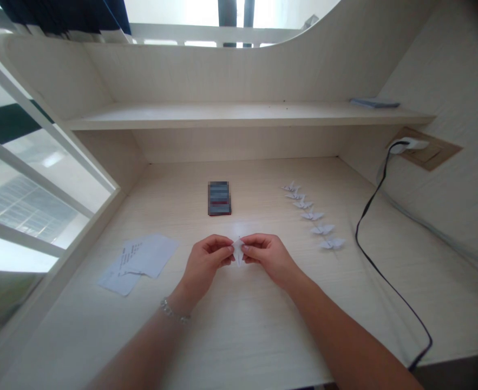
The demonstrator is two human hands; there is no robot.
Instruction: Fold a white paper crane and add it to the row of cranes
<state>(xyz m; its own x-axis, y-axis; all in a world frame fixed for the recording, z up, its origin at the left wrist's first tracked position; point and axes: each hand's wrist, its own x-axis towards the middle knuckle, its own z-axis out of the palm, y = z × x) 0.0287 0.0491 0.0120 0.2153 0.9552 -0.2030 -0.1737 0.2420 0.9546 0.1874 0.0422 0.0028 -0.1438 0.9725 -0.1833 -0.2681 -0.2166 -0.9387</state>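
A small piece of folded white paper stands between my two hands, over the middle of the desk. My left hand pinches its left edge with thumb and fingers. On the opposite edge my right hand has the same kind of pinch. The paper looks narrow and pointed at top and bottom; its finer creases are too small to make out. To the right, several white origami cranes stand in a slanting row. Beyond my hands lies a dark phone, its screen blurred out.
White paper sheets, partly overlapping and one with writing, lie on the left of the desk. A black cable runs from a wall socket down the right side. A shelf spans the back, carrying a flat pale item.
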